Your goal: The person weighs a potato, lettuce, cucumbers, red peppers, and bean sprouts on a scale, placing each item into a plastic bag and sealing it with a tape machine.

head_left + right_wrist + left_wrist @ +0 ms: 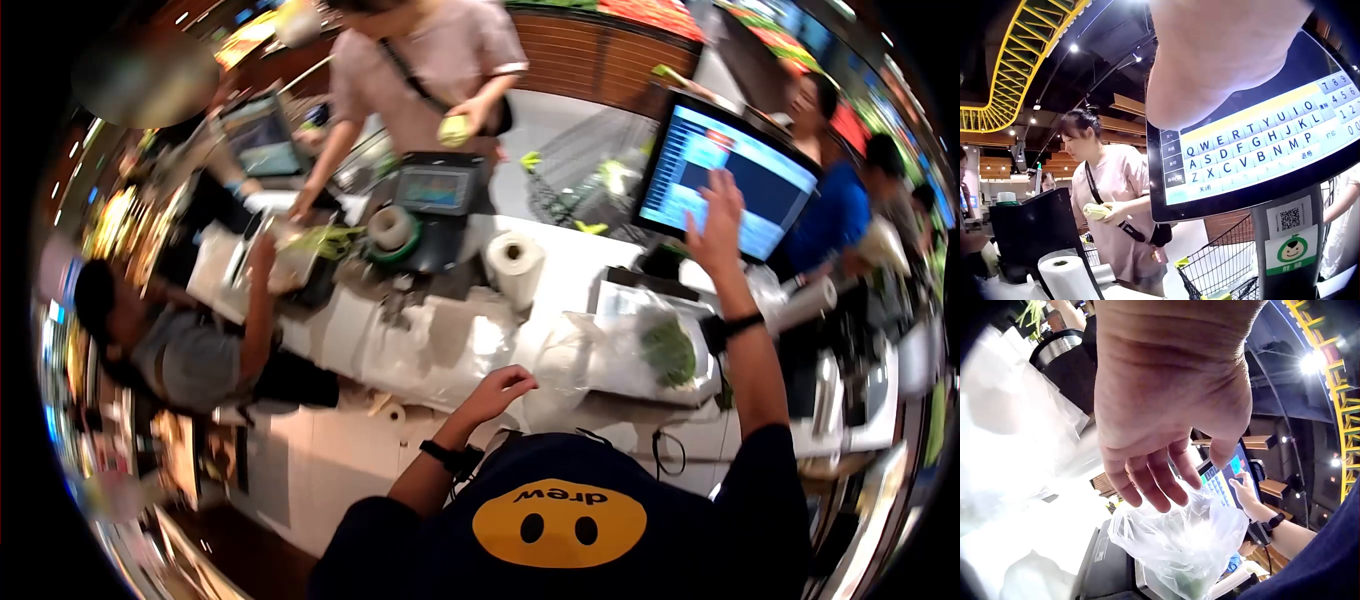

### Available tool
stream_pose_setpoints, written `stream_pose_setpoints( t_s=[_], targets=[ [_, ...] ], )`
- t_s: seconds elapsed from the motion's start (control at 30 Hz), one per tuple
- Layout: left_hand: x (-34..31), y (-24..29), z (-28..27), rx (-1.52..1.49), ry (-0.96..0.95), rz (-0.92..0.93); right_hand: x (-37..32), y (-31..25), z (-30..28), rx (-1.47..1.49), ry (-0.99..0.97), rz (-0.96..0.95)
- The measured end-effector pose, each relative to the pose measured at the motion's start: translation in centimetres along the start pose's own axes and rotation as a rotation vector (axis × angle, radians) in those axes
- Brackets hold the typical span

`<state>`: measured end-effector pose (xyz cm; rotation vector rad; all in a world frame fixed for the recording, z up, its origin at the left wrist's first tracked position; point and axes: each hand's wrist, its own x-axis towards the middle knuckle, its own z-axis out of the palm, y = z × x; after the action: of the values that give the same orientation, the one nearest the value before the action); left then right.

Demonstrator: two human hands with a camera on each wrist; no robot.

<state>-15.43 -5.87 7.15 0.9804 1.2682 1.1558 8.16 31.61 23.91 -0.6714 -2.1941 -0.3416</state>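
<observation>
My right hand (717, 228) is raised in front of a touch screen (690, 195), its fingers stretched toward the panel. In the right wrist view that screen (1254, 147) shows a letter keyboard with number keys, and the hand (1216, 62) covers its upper left part; the fingertips are hidden. My left hand (495, 393) hangs near my body at the counter's front, fingers loosely bent and holding nothing. A clear plastic bag (1179, 540) with something green inside appears beyond the left fingers. From above, the leafy greens (668, 352) show through that bag, which lies on a weighing scale (620, 300).
A roll of plastic bags (514, 268) stands upright on the white counter (565, 265), with loose clear bags (450, 340) in front. Across it, a person in pink (1113, 200) holds a pale green vegetable (1096, 211). Another person in grey (195, 355) works at the left. A shopping cart (1219, 262) stands behind the screen.
</observation>
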Motion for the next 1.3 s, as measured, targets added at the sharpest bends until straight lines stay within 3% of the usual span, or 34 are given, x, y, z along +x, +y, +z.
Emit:
stream_pose_setpoints(
  t_s=[0.17,0.3,0.5,0.6,0.67,0.77,0.93,1.13,1.3],
  targets=[
    [0.4,-1.4,0.3,-0.09,0.055,0.005,-2.8,-1.4,-3.0,0.001,-0.001,0.061],
    [1.2,-0.8,1.6,-0.057,0.129,0.007,-9.4,-0.9,-5.7,0.108,-0.06,0.263],
    [3.2,0.0,4.4,0.065,0.321,0.073,-22.6,2.1,-10.8,0.097,-0.194,0.423],
    [4.0,1.5,5.8,0.171,0.435,0.067,-30.8,3.8,-12.5,0.056,-0.188,0.404],
    [4.8,0.5,5.4,0.18,0.411,0.158,-37.3,4.1,-12.6,0.059,-0.213,0.541],
    [5.8,1.9,6.2,0.196,0.383,0.083,-37.7,1.8,-15.5,0.171,-0.273,0.575],
    [6.9,3.8,8.3,0.155,0.335,-0.078,-42.1,2.1,-15.3,0.285,-0.456,0.715],
    [6.8,5.5,11.5,0.184,0.335,-0.136,-44.7,2.4,-13.0,0.368,-0.504,0.58],
    [8.1,5.9,13.1,0.332,0.451,-0.181,-44.7,2.4,-10.9,0.435,-0.519,0.623]
  ],
)
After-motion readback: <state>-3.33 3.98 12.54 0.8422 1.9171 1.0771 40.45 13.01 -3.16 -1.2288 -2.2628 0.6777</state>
